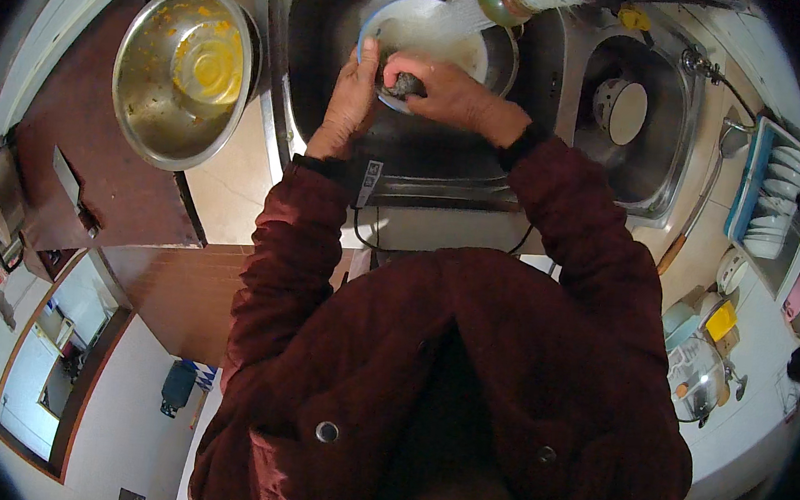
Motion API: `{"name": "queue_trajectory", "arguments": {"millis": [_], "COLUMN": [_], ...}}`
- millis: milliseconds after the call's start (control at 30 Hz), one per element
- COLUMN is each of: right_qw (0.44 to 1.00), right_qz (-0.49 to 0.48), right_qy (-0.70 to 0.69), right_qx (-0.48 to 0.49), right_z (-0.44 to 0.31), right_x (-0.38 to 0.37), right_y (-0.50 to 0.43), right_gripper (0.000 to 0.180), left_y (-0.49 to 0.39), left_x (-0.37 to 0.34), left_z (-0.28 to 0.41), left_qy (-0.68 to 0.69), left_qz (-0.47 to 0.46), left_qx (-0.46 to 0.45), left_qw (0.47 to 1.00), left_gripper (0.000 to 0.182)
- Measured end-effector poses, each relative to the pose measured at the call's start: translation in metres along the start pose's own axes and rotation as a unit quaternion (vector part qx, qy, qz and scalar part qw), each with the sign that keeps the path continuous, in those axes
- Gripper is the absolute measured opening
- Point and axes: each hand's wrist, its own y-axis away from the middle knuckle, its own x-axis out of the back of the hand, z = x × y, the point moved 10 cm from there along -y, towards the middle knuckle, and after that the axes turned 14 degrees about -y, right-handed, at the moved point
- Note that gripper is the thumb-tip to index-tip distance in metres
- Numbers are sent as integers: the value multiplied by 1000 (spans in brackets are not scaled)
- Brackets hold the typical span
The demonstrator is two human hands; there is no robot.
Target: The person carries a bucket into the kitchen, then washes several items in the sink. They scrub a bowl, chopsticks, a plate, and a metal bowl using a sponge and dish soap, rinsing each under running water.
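Observation:
A white bowl with a blue rim (482,59) is held over the larger basin of a steel sink (442,162). My left hand (356,95) grips its left edge, thumb on the rim. In my right hand (448,91) is a dark grey scouring pad (404,85), pressed near the bowl's lower edge. Water runs from a faucet (507,1) with a wrapped spout into the bowl, where the liquid looks cloudy. Behind the bowl on its right shows part of a round, shiny vessel (512,65). The bowl's lower left part is hidden by my hands.
Left of the sink stands a large steel basin (142,117) with orange residue. A knife (70,182) lies on the brown board (142,208) farther left. The smaller sink basin holds a white bowl (628,113). A dish rack (744,178) with stacked bowls and a wooden-handled ladle (675,250) are at right.

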Motion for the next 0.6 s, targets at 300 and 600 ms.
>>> {"name": "queue_trajectory", "arguments": {"millis": [300,600], "right_qw": [983,974], "right_qz": [128,194], "right_qy": [131,79], "right_qx": [-1,88], "right_z": [4,-15], "right_x": [35,58], "right_y": [20,1], "right_gripper": [31,37], "left_y": [-1,14], "left_x": [1,-6], "left_z": [30,22], "left_qy": [-135,-98], "left_qz": [95,64], "left_qx": [-80,-31], "left_qw": [983,993], "left_gripper": [60,55]}}
